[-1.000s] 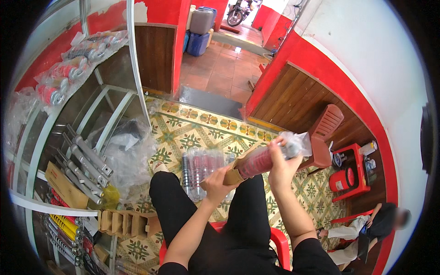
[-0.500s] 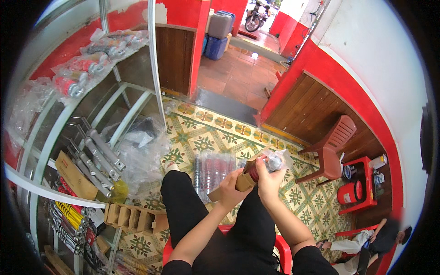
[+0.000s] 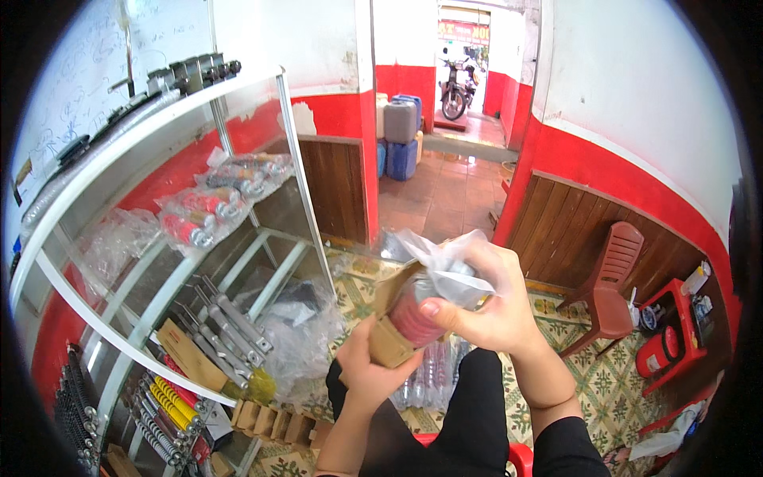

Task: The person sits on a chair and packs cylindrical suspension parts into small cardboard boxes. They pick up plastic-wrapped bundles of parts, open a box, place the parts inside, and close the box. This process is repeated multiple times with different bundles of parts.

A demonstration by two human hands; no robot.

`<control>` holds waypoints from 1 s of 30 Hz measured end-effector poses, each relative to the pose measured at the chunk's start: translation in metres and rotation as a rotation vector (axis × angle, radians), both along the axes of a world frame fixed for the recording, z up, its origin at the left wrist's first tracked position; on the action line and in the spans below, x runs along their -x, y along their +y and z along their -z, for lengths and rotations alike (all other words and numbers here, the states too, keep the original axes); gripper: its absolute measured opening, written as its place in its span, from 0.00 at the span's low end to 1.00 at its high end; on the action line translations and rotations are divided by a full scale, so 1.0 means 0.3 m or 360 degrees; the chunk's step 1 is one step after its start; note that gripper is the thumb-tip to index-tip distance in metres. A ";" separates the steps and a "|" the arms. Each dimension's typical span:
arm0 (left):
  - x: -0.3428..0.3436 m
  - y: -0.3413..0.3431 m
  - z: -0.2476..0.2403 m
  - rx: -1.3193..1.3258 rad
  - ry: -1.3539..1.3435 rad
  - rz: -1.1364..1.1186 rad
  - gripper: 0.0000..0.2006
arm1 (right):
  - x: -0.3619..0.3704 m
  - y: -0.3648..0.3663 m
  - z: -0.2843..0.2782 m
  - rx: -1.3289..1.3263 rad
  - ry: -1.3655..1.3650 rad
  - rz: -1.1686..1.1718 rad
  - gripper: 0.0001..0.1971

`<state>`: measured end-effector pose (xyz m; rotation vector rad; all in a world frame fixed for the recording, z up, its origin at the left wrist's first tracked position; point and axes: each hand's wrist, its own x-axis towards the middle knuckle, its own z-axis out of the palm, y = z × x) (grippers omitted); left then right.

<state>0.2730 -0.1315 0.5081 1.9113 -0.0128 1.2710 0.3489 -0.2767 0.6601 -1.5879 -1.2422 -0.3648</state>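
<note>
My left hand (image 3: 372,374) is closed around the lower part of an open brown cardboard box (image 3: 388,343). A red-coiled shock absorber (image 3: 415,310) in a clear plastic bag (image 3: 445,258) sits partly inside it, its upper end sticking out. My right hand (image 3: 497,298) grips the bagged shock absorber by that end, thumb pressed along its side. The box is tilted and held up above my knees. Below, several plastic-wrapped shock absorbers (image 3: 429,378) lie on the tiled floor between my legs.
A glass-shelved rack (image 3: 306,207) at left carries bagged shock absorbers (image 3: 195,211) and grey fork tubes (image 3: 230,326). Small open cardboard boxes (image 3: 274,421) stand beside it. At right are a brown plastic chair (image 3: 612,286) and a red stool (image 3: 683,326). A doorway leads out ahead.
Both hands have lifted the box and shock absorber higher and closer to my head. The box has turned more upright. My view has tilted up, showing more of the rack and doorway.
</note>
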 end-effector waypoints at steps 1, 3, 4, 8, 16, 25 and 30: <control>0.028 -0.006 -0.037 0.0003 0.0008 0.0005 0.35 | 0.009 -0.001 -0.012 -0.0017 0.0114 -0.0057 0.19; 0.071 0.005 -0.056 0.0114 0.0048 0.0070 0.34 | 0.033 0.015 -0.027 -0.0053 0.0354 -0.0189 0.19; 0.087 0.017 -0.043 0.0184 0.0059 0.0094 0.34 | 0.049 0.021 -0.042 0.0022 0.0350 -0.0153 0.20; 0.129 0.048 0.014 0.0390 0.0176 0.0141 0.33 | 0.071 0.087 0.001 0.0291 0.0151 0.0097 0.19; 0.164 0.036 0.000 0.0552 0.0193 0.0182 0.33 | 0.114 0.154 0.191 0.0640 0.0060 0.0044 0.16; 0.188 0.030 0.146 0.0771 0.0125 0.0175 0.35 | 0.123 0.129 0.191 0.0728 0.0003 -0.0131 0.17; 0.192 0.125 0.302 0.0397 0.0462 0.0202 0.36 | 0.117 0.105 0.162 0.0960 -0.0176 -0.0227 0.24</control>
